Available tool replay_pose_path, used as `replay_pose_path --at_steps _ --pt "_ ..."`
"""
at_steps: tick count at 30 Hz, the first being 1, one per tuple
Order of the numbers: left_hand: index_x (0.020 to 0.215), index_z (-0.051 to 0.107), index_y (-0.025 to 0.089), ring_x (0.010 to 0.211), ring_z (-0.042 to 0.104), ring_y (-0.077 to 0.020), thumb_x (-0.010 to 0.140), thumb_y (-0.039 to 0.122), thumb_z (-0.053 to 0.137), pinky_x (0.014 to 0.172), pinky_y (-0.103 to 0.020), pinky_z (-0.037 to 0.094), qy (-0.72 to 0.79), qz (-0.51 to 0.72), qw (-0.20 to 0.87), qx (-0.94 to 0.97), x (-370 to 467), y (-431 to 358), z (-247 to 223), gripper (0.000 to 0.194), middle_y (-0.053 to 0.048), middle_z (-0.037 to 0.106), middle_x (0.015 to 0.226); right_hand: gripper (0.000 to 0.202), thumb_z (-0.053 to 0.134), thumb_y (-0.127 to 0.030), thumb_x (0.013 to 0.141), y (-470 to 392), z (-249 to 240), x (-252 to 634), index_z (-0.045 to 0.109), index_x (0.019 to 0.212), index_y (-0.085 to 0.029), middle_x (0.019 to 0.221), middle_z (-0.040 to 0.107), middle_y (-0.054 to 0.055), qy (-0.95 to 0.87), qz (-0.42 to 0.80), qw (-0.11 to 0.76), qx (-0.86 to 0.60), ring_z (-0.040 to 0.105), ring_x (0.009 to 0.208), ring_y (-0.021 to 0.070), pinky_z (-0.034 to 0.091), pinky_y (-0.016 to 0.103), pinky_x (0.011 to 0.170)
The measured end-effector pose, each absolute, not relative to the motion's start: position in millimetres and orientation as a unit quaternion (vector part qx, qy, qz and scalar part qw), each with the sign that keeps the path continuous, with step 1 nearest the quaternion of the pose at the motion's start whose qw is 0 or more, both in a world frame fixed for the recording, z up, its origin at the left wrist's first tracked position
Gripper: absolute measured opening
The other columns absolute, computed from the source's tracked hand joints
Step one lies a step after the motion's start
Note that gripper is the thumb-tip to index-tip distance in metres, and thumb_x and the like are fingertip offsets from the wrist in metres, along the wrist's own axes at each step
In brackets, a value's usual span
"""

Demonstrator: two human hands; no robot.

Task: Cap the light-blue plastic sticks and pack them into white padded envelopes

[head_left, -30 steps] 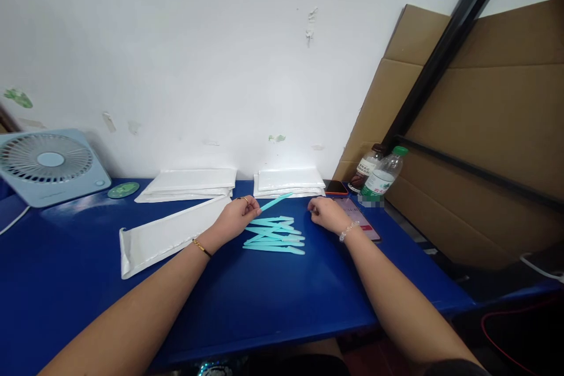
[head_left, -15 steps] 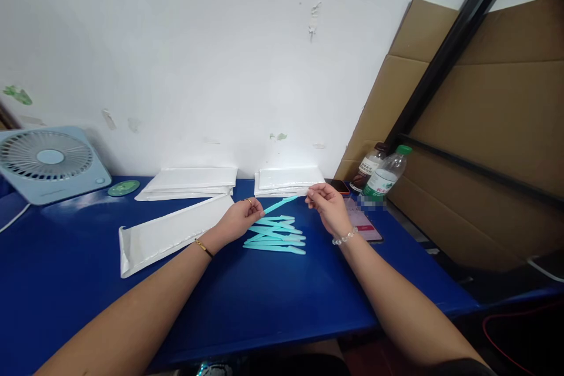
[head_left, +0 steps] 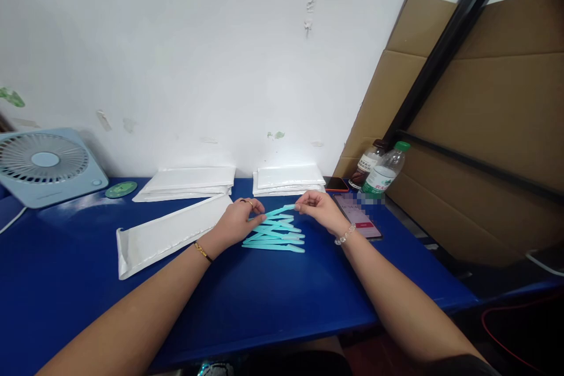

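Observation:
Several thin turquoise plastic sticks [head_left: 273,241] lie in a zigzag row on the blue table [head_left: 247,305]. At the far end of the row is one more turquoise stick [head_left: 282,210], slightly slanted. My left hand [head_left: 241,221] pinches its left end between thumb and fingers. The fingertips of my right hand [head_left: 318,210] are closed on its right tip. Left of my left hand, a long white padded envelope [head_left: 167,238] lies flat, partly behind that hand.
Stacks of white envelopes, left [head_left: 187,182] and right [head_left: 288,179], lie by the wall. A blue fan [head_left: 53,167] and green disc [head_left: 121,190] are left. Phones, one dark [head_left: 336,184], one lit [head_left: 359,217], and two bottles [head_left: 384,173] are right.
My right hand has moved left and slightly down onto the stick's right tip. That stick now lies lower and less steeply slanted. The whole view has shifted slightly.

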State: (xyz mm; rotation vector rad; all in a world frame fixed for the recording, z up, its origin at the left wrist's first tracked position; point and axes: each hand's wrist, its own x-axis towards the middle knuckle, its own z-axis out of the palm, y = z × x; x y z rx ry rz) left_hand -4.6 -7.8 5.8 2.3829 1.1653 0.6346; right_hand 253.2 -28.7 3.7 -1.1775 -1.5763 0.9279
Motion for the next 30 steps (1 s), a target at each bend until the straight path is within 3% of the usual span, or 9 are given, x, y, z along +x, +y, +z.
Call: replay_pose_path --at_steps 2,4,7,9,11,13,18,25,30 --pt "0.121 0.055 0.021 0.113 0.049 -0.0286 0.07 0.062 0.062 0.089 -0.037 0.04 0.394 0.197 0.151 0.885 -3.6 -14.1 6.9 0.066 -0.01 0.06 0.12 0.024 0.07 -0.037 0.071 -27.9 1.9 259.0 0.065 0.075 -0.014 0.065 0.063 0.0 -0.678 0.337 0.404 -0.514 0.056 0.06 0.0116 0.045 0.024 0.058" --pt "0.133 0.046 0.021 0.12 0.044 -0.032 0.062 0.067 0.067 0.094 -0.039 0.037 0.374 0.153 0.118 0.907 -1.4 -19.9 6.9 0.087 -0.012 0.054 0.129 0.023 0.066 -0.038 0.075 -29.0 1.7 262.2 0.066 0.076 -0.014 0.067 0.064 0.002 -0.715 0.294 0.338 -0.537 0.056 0.061 0.0127 0.044 0.025 0.059" --pt "0.125 0.053 0.019 0.11 0.051 -0.0296 0.074 0.058 0.063 0.088 -0.037 0.04 0.365 0.109 0.085 0.92 3.6 -25.4 6.3 0.065 -0.013 0.06 0.117 0.031 0.066 -0.041 0.076 -36.0 6.1 257.9 0.068 0.095 -0.017 0.093 0.067 0.007 -0.779 0.221 0.28 -0.517 0.059 0.085 0.0188 0.047 0.031 0.073" --pt "0.113 0.059 0.019 0.101 0.055 -0.0266 0.082 0.049 0.058 0.083 -0.035 0.042 0.357 0.102 0.072 0.926 6.7 -27.2 6.0 0.044 -0.012 0.062 0.108 0.053 0.071 -0.046 0.071 -43.2 10.7 248.6 0.061 0.116 -0.019 0.114 0.061 0.009 -0.826 0.17 0.248 -0.477 0.053 0.106 0.0239 0.044 0.036 0.087" --pt "0.106 0.06 0.018 0.095 0.057 -0.0242 0.086 0.043 0.054 0.08 -0.034 0.043 0.348 0.102 0.064 0.93 9.1 -28.8 5.6 0.032 -0.01 0.063 0.102 0.067 0.073 -0.049 0.068 -50.6 14.3 236.2 0.054 0.125 -0.02 0.119 0.056 0.011 -0.862 0.134 0.196 -0.448 0.049 0.11 0.0262 0.042 0.039 0.09" --pt "0.1 0.06 0.017 0.089 0.058 -0.0226 0.089 0.039 0.049 0.077 -0.033 0.044 0.349 0.097 0.053 0.931 10.9 -31.0 5.4 0.027 -0.01 0.063 0.097 0.055 0.069 -0.045 0.073 -56.6 16.0 223.4 0.056 0.12 -0.019 0.112 0.056 0.01 -0.881 0.104 0.142 -0.439 0.05 0.103 0.0245 0.043 0.037 0.086" --pt "0.088 0.058 0.014 0.079 0.06 -0.0235 0.089 0.034 0.049 0.069 -0.034 0.046 0.353 0.059 -0.017 0.934 15.4 -38.5 7.2 0.022 -0.011 0.063 0.088 0.019 0.056 -0.023 0.077 -64.4 13.5 200.2 0.057 0.095 -0.016 0.097 0.056 0.009 -0.878 0.012 0.058 -0.475 0.051 0.088 0.0216 0.042 0.031 0.071" --pt "0.088 0.059 0.014 0.078 0.061 -0.0251 0.088 0.036 0.051 0.069 -0.035 0.045 0.324 0.042 -0.066 0.943 21.4 -45.9 9.7 0.024 -0.012 0.064 0.085 0.017 0.055 -0.022 0.074 -69.7 11.5 190.4 0.054 0.091 -0.016 0.093 0.06 0.01 -0.869 -0.042 0.023 -0.493 0.056 0.085 0.0245 0.041 0.034 0.071" --pt "0.096 0.06 0.017 0.087 0.061 -0.0253 0.083 0.054 0.054 0.074 -0.033 0.045 0.349 0.068 0.025 0.934 3.6 -36.6 28.3 0.039 -0.01 0.066 0.096 0.023 0.051 -0.016 0.078 -72.5 9.5 189.2 0.052 0.1 -0.015 0.095 0.062 0.01 -0.879 -0.016 0.011 -0.476 0.058 0.083 0.0235 0.042 0.031 0.068"
